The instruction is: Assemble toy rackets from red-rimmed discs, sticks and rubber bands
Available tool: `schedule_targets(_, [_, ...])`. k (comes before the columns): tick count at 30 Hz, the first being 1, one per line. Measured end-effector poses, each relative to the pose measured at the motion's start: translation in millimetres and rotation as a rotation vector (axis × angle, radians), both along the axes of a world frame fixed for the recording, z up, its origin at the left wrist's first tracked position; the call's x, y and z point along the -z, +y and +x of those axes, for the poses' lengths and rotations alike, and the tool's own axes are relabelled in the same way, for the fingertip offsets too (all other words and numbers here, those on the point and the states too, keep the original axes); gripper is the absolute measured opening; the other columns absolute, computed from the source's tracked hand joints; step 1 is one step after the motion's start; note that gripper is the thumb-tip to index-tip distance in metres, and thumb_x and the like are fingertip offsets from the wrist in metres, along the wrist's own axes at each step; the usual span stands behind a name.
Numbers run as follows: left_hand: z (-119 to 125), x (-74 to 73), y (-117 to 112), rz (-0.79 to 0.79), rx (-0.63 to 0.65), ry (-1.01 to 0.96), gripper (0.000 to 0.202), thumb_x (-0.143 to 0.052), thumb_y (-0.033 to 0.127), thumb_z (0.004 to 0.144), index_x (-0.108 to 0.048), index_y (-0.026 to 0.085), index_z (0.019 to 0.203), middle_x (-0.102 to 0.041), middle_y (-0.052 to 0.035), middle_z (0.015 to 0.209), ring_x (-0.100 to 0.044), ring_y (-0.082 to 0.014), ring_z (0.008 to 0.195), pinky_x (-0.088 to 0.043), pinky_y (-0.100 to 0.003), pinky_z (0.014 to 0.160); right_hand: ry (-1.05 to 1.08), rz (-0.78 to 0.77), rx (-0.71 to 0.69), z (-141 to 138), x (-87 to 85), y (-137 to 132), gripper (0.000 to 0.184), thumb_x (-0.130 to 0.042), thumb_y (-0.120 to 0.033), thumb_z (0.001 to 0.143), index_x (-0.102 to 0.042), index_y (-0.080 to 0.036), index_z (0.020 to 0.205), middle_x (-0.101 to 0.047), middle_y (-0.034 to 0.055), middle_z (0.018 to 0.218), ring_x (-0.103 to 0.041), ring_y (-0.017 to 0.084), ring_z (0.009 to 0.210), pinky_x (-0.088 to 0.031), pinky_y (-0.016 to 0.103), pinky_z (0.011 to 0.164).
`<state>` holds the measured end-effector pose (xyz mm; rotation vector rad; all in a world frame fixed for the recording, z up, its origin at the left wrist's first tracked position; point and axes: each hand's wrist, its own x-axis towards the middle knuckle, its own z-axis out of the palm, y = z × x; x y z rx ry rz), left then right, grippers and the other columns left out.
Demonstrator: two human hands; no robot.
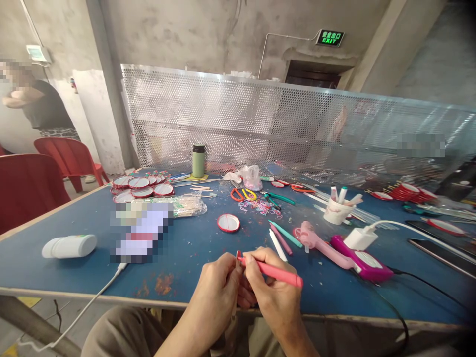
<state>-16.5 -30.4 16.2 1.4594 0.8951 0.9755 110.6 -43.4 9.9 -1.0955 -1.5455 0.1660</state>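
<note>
My right hand (273, 287) is closed around a red marker pen (280, 273) in a writing grip, its tip pointing left. Close against it, my left hand (217, 282) pinches a thin stick (238, 255) upright, and the pen tip meets the stick's upper end. Most of the stick is hidden by my fingers. Both hands are over the table's front edge. Beyond them lies a round white disc with a red rim (228, 223). Right of the disc are a white pen (277, 244), a dark pink pen (280, 239) and a teal pen (285, 233).
Stacked red-rimmed discs (139, 183), a lit phone (143, 230) and a white bottle (69, 246) are on the left. Pliers (278, 198) lie behind. A paper cup (336, 210), pink handheld fan (323, 245) and magenta power strip (372, 265) with cables stand right. A perforated metal screen (223, 124) borders the back.
</note>
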Motion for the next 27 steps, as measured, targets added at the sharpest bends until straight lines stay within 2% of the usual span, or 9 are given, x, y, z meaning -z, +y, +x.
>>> schedule_targets(7, [0.1, 2.8, -0.5, -0.005, 0.005, -0.015, 0.023, -0.046, 0.038, 0.088, -0.045, 0.023, 0.071, -0.065, 0.0001, 0.056, -0.065, -0.0161, 0.047, -0.054, -0.025, 0.05, 0.014, -0.011, 0.001, -0.7, 0.4, 0.9, 0.02, -0.056, -0.025, 0.095, -0.066, -0.018, 0.079, -0.066, 0.0005, 0.07, -0.061, 0.012, 0.062, -0.049, 0.02, 0.059])
schedule_targets(14, [0.3, 3.6, -1.3, 0.011, -0.002, -0.009, 0.024, -0.047, 0.039, 0.088, -0.046, 0.023, 0.07, -0.064, 0.0001, 0.055, -0.066, -0.0167, 0.049, -0.053, -0.025, 0.049, -0.007, 0.001, 0.008, 0.1, -0.5, 0.4, 0.021, -0.056, -0.025, 0.095, -0.066, -0.019, 0.077, -0.064, -0.0006, 0.066, -0.058, 0.012, 0.056, -0.047, 0.02, 0.054])
schedule_targets(27, [0.0, 2.7, -0.7, 0.002, 0.001, -0.011, 0.025, -0.046, 0.04, 0.089, -0.045, 0.023, 0.071, -0.065, -0.0001, 0.056, -0.066, -0.017, 0.049, -0.055, -0.026, 0.05, 0.024, -0.014, -0.003, -1.2, -0.2, 1.2, 0.02, -0.057, -0.025, 0.095, -0.065, -0.019, 0.078, -0.065, -0.0006, 0.069, -0.06, 0.012, 0.061, -0.048, 0.02, 0.058])
